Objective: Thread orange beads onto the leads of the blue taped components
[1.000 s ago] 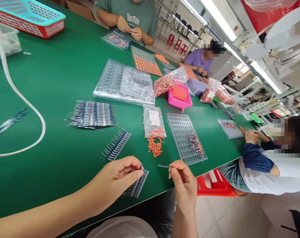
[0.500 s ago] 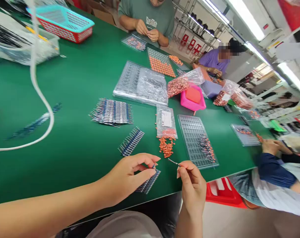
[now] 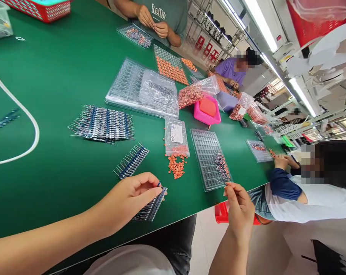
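My left hand (image 3: 134,196) is closed in a pinch with a small blue-tipped piece at its fingertips, just above a strip of thin metal-leaded parts with blue bands (image 3: 152,208). Most of that piece is hidden by the fingers. At the near corner of the clear ribbed tray (image 3: 203,164), my right hand (image 3: 240,202) pinches a thin metal wire piece (image 3: 221,181). Inside the tray's right side lie several wired parts with orange ends (image 3: 222,166). Loose orange rings (image 3: 176,167) are heaped below a labelled plastic bag (image 3: 177,135).
Another leaded strip (image 3: 131,161) and a larger stack (image 3: 104,123) lie to the left. Farther off are a clear moulded tray (image 3: 127,86), a pink basket (image 3: 207,116) and a white cable (image 3: 32,122). Co-workers sit across (image 3: 167,19) and at right (image 3: 313,194).
My right hand has moved right, from beside the orange rings to the tray corner, with the wire piece. My left hand stays at the strip. The view has swung to the right.
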`<control>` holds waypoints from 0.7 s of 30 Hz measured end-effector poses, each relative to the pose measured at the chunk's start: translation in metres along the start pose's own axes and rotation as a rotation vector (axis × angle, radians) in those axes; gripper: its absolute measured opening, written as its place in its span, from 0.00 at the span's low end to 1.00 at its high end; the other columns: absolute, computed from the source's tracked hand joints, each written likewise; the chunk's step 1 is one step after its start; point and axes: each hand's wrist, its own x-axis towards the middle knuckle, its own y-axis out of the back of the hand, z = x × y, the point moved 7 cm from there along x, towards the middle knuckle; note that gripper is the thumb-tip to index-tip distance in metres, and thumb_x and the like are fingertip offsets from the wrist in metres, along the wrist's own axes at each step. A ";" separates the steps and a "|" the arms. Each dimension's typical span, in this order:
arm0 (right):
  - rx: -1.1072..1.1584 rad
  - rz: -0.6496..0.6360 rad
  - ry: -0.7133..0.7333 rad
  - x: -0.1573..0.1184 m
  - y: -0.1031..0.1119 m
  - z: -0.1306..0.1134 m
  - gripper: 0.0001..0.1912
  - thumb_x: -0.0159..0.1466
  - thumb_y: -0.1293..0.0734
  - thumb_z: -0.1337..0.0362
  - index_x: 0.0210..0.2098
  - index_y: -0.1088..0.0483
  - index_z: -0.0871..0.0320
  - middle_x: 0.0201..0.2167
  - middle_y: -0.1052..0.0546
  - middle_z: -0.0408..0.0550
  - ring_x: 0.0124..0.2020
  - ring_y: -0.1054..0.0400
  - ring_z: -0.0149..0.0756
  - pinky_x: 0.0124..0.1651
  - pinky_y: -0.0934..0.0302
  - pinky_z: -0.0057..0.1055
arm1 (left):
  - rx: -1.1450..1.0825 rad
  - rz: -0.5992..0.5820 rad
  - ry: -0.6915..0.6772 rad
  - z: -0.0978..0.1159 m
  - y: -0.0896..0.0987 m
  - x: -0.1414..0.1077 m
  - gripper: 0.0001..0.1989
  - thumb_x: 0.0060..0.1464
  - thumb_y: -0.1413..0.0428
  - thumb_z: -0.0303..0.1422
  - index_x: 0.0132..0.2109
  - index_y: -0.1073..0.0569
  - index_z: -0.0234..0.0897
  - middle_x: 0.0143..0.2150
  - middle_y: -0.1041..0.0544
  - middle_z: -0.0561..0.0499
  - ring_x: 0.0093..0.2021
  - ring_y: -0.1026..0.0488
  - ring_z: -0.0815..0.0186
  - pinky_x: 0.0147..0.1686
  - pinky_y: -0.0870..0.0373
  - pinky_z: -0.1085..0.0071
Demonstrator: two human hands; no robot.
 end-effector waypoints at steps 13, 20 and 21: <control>0.601 -0.505 -0.100 -0.067 -0.119 -0.043 0.07 0.67 0.31 0.58 0.38 0.25 0.55 0.30 0.29 0.44 0.27 0.36 0.31 0.30 0.41 0.29 | 0.027 -0.035 -0.052 0.016 0.000 -0.005 0.09 0.58 0.46 0.35 0.37 0.24 0.36 0.33 0.21 0.51 0.37 0.23 0.63 0.41 0.28 0.67; 0.663 -0.665 -0.131 -0.078 -0.142 -0.047 0.05 0.68 0.31 0.59 0.38 0.24 0.53 0.30 0.30 0.42 0.28 0.38 0.30 0.31 0.44 0.28 | 0.040 -0.071 -0.039 0.019 0.001 -0.007 0.13 0.58 0.46 0.37 0.42 0.22 0.33 0.38 0.20 0.47 0.39 0.24 0.61 0.42 0.29 0.66; 0.649 -0.667 -0.133 -0.078 -0.142 -0.046 0.04 0.68 0.31 0.60 0.39 0.24 0.52 0.30 0.30 0.42 0.29 0.38 0.30 0.31 0.44 0.28 | 0.034 -0.077 -0.041 0.020 0.001 -0.008 0.14 0.59 0.47 0.38 0.43 0.22 0.32 0.38 0.20 0.47 0.39 0.25 0.61 0.42 0.29 0.66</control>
